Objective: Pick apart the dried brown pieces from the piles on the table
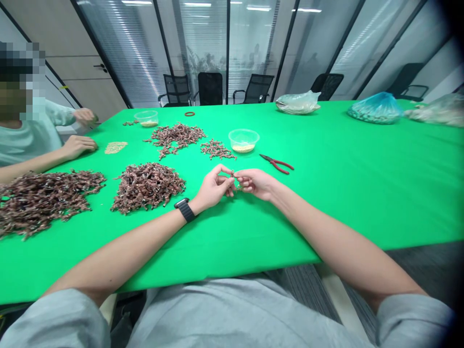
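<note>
Over the green table [326,193], my left hand [214,186] and my right hand [254,182] meet fingertip to fingertip. Both pinch one small brown pod-like piece [235,176] between them. A black watch sits on my left wrist. A heap of the same brown pieces [148,186] lies just left of my left hand. A clear plastic bowl with pale grains [243,140] stands beyond my hands. Red-handled pliers [277,164] lie to the right of the bowl.
More brown heaps lie at far left [43,198], at the middle back [176,136] and beside the bowl [217,150]. A co-worker's hands [78,145] rest at the left edge near a second bowl [146,118]. Filled plastic bags [375,108] and office chairs line the far side.
</note>
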A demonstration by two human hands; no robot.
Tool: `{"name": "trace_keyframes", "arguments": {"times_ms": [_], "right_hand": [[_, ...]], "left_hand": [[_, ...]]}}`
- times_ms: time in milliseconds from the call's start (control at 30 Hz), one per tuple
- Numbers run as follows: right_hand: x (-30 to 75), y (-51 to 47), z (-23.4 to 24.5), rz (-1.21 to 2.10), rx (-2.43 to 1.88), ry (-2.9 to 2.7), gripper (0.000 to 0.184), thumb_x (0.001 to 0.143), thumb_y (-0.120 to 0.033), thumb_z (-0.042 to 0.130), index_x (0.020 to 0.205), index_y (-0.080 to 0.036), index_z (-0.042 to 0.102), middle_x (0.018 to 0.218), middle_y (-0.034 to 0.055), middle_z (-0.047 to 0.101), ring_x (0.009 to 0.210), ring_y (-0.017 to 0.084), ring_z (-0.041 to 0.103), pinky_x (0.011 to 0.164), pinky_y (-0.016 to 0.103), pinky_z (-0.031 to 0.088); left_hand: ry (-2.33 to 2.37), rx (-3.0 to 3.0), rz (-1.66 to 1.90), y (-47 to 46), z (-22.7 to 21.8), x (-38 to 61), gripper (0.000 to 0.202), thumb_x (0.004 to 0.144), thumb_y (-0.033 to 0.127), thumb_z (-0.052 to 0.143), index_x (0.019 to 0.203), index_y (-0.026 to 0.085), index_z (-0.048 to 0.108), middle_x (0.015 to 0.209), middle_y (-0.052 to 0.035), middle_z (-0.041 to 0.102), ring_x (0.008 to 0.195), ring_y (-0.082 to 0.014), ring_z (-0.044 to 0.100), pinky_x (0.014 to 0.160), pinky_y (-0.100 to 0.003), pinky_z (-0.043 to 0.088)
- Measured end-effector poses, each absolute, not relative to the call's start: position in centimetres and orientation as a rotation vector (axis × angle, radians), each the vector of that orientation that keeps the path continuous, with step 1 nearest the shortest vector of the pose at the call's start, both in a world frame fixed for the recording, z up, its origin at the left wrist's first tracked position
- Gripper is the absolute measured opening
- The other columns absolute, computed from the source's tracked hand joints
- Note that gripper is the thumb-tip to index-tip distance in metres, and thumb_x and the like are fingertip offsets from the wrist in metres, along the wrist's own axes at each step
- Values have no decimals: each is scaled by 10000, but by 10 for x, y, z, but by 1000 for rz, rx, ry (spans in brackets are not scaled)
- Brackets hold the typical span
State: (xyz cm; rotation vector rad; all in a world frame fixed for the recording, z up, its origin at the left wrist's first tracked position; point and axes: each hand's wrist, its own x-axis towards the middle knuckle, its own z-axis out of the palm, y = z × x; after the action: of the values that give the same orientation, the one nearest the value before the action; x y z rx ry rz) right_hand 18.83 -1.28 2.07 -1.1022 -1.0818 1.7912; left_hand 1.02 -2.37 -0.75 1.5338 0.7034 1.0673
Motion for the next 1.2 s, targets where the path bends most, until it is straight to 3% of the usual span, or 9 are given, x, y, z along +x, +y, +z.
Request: {"name": "trace_keyframes", "arguments": {"times_ms": [100, 300, 467, 633, 733, 833, 967, 1200], "right_hand": [[191, -12, 19, 1773, -1081, -1123, 324, 600, -312, 850, 684, -148, 584, 575, -54, 489, 477, 39, 326, 403, 177, 254], [193, -11, 12, 1370, -1056, -1470, 400, 683, -502, 812, 841, -164, 669, 664, -13, 607, 511, 88, 443, 466, 231, 340], [194, -7, 10, 768, -987, -1769, 191, 801, -354, 711, 811, -167, 673, 788, 30, 683, 719, 147, 582, 690, 274, 442], [192, -12, 13, 525, -993, -1947, 188, 897, -342, 592, 848, -177, 667, 812, 38, 681, 727, 156, 567, 676, 271, 419], [190, -16, 15, 714, -1010, -1847, 219, 858, -386, 640, 795, -176, 642, 742, 31, 650, 677, 149, 551, 636, 269, 415], [189, -18, 17, 1195, -1069, -1588, 314, 747, -468, 745, 760, -177, 626, 613, -10, 570, 545, 118, 483, 526, 251, 375], [191, -20, 21, 1653, -1037, -1275, 338, 584, -375, 856, 666, -159, 610, 602, -29, 529, 528, 79, 442, 473, 215, 339], [193, -19, 29, 1732, -1048, -1158, 314, 602, -329, 882, 748, -126, 692, 668, -14, 595, 536, 54, 428, 470, 199, 354]], "left_hand": [[690, 1512, 1059, -24, -6, 10, 466, 842, 522, 726, 1028, 178, 473, 700, -21, 717, 520, -132, 668, 486, -202, 488], [653, 1437, 1025, -24, -3, 8, 473, 824, 501, 754, 1012, 179, 463, 711, -25, 725, 523, -133, 672, 489, -199, 487], [630, 1319, 997, -22, -6, 9, 448, 825, 462, 765, 1000, 180, 464, 729, -32, 733, 529, -125, 668, 494, -188, 480], [622, 1285, 999, -20, -8, 8, 452, 818, 468, 769, 992, 181, 466, 724, -33, 731, 522, -123, 662, 501, -193, 484], [628, 1351, 1013, -22, -7, 9, 447, 835, 479, 751, 1004, 186, 459, 718, -31, 728, 521, -129, 662, 491, -197, 482], [651, 1463, 1034, -28, -4, 11, 443, 850, 501, 727, 1011, 188, 459, 696, -18, 715, 500, -126, 650, 473, -199, 477], [690, 1547, 1088, -35, 0, 14, 425, 866, 509, 705, 1010, 190, 464, 673, 1, 693, 483, -113, 632, 466, -195, 472], [687, 1503, 1128, -31, -1, 13, 453, 853, 516, 716, 996, 195, 430, 669, 7, 691, 484, -117, 637, 455, -192, 459]]}}
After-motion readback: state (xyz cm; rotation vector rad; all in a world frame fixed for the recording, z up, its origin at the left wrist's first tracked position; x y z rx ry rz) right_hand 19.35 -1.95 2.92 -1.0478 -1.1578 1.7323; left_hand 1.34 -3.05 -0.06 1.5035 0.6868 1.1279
